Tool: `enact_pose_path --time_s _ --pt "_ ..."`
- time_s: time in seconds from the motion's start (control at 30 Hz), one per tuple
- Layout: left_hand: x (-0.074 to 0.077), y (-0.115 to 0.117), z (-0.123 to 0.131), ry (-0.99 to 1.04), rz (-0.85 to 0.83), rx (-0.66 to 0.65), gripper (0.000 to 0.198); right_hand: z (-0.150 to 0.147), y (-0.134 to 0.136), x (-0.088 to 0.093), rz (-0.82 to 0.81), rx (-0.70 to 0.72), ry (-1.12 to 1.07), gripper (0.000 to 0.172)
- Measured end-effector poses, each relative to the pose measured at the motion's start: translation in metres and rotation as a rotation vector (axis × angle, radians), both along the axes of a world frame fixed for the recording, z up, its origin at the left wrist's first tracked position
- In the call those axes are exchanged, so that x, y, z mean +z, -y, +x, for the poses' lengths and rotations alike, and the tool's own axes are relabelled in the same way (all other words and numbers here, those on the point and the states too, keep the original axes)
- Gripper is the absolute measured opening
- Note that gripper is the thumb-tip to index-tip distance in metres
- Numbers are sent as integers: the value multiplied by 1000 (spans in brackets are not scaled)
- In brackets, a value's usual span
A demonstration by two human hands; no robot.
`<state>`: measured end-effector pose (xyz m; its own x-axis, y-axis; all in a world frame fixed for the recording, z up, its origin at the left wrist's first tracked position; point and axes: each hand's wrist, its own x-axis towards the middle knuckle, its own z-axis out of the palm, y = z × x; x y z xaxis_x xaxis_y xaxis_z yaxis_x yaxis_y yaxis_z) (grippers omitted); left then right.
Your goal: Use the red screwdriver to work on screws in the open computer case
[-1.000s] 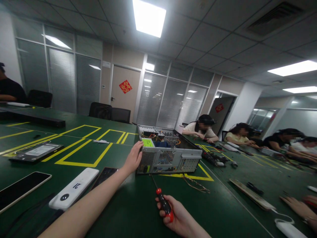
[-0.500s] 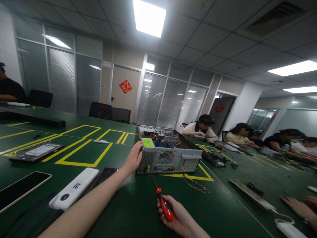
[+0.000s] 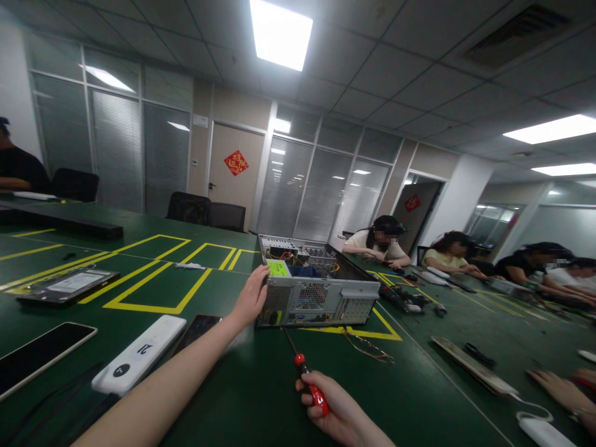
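Observation:
An uncovered computer case (image 3: pixel 335 298) lies on the green table with its metal back panel facing me. My left hand (image 3: pixel 252 297) grips the case's left near corner, fingers over the upper edge beside the power supply with a bright green label (image 3: pixel 278 268). In my right hand (image 3: pixel 328 403) is a red-and-black screwdriver (image 3: pixel 318 400), closed in the fingers with the thumb along the handle. Its shaft points up and away to the lower edge of the back panel, near the left end. Whether the tip touches a screw is too small to tell.
Left of my forearm lie a white power bank (image 3: pixel 139 354), a phone (image 3: pixel 44 354) and a hard drive (image 3: pixel 69 282). Thin wires (image 3: pixel 370 347) lie before the case. Cables (image 3: pixel 405 298) and another phone (image 3: pixel 472 363) are to the right. A co-worker's hand (image 3: pixel 559 388) rests at far right.
My right hand has shifted its hold on the screwdriver: the thumb now lies further forward and the handle looks turned. My left hand and the case stay in place.

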<state>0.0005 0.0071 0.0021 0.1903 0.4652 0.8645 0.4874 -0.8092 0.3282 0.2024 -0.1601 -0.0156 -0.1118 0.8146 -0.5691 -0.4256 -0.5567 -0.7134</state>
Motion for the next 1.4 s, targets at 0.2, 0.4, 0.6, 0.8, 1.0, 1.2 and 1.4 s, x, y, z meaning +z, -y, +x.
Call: enact_pose_path --time_s 0.2,0.4,0.6,0.8,1.0,1.2,1.4 --pt "1 1 0 4 -15 -2 37 -1 -1 0 -93 -3 -4 26" --pt "1 1 0 5 -17 -4 37 0 -2 -1 -83 -7 -70 21" --pt "1 2 0 6 -21 -8 37 1 -1 0 -48 -28 -66 18" --pt "1 1 0 7 -9 -17 37 2 -1 -1 -17 -35 -35 8" --pt "1 1 0 11 -29 -21 37 3 -3 -1 -87 -17 -78 19" --pt "2 3 0 6 -36 -16 38 3 -2 2 -95 -4 -94 23" --pt "2 3 0 3 -27 -12 36 2 -1 5 -84 0 -65 20"
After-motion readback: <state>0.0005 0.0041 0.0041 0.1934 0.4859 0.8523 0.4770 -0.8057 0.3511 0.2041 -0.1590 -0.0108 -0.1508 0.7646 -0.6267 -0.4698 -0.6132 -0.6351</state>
